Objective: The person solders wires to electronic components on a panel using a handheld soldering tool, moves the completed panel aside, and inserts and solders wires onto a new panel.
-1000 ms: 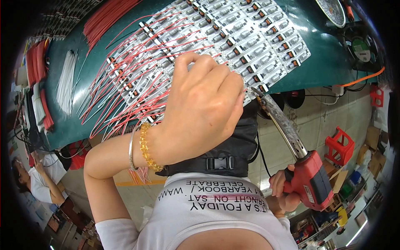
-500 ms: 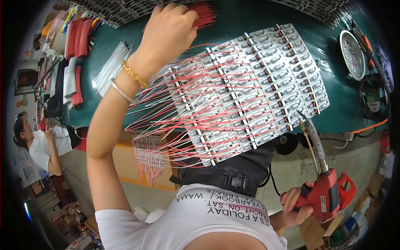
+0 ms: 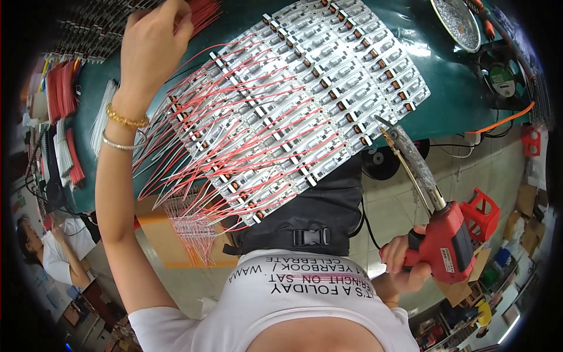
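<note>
My right hand (image 3: 404,261) is wrapped round the handle of a red and black soldering gun (image 3: 448,246). Its long grey-wrapped barrel, with a thin metal tube alongside, points up toward the near right edge of a panel of white circuit boards (image 3: 334,88). Rows of small components cover that panel, and red and white wires (image 3: 176,141) trail from its left part. My left hand (image 3: 153,50) is at the far left, beside a bundle of red wires (image 3: 202,14). Its fingers are curled together; whatever they hold, if anything, is hidden.
A metal dish (image 3: 457,24) and a small fan (image 3: 501,79) are at the right of the green table (image 3: 437,120). White wires (image 3: 104,114) and red bundles (image 3: 60,88) lie left. Wired boards (image 3: 193,226) hang by a box below. Another person (image 3: 61,246) sits far left.
The view has shifted, so the table and panel appear farther left and higher. My left hand stays by the red wires with its fingers more curled. My right hand still grips the soldering gun.
</note>
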The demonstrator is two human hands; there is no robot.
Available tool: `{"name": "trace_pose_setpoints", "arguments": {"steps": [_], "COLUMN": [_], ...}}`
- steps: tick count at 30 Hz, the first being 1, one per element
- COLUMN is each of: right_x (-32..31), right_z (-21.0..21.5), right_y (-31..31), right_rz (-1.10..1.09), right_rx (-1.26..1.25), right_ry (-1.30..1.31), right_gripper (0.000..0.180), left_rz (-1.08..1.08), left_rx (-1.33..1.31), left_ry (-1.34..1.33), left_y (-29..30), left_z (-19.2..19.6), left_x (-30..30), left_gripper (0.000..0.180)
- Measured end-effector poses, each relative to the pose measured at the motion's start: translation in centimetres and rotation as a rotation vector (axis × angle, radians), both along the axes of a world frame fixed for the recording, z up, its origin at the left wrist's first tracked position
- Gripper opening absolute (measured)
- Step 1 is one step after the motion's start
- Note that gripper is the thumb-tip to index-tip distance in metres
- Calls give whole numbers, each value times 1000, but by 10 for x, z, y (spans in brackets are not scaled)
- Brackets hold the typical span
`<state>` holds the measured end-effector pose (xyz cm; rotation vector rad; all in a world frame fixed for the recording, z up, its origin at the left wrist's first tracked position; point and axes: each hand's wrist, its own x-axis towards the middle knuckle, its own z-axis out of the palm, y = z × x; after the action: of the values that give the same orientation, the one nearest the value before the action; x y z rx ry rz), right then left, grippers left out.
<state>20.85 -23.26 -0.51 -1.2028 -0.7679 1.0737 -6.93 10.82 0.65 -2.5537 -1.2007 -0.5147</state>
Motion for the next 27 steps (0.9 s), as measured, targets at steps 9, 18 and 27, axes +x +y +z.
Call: {"name": "trace_pose_setpoints", "arguments": {"steps": [9,18,27], "right_x": [3,0,11], "right_z": [5,-1,-17], "right_y": [-17,-32,-45], "right_rz": [-53,-27,158], "right_rx": [-129,-117,-149], "right_ry": [67,47,86], "right_gripper": [89,83,77], "left_rz": [-300,-278,-281], "left_rx": [-587,-505,-512], "left_ry": [-437,-443,-434], "left_y": [-122,-161,-165], "left_z": [17,-11,-14], "left_x": [72,98,95], "left_gripper": [10,23,23]}}
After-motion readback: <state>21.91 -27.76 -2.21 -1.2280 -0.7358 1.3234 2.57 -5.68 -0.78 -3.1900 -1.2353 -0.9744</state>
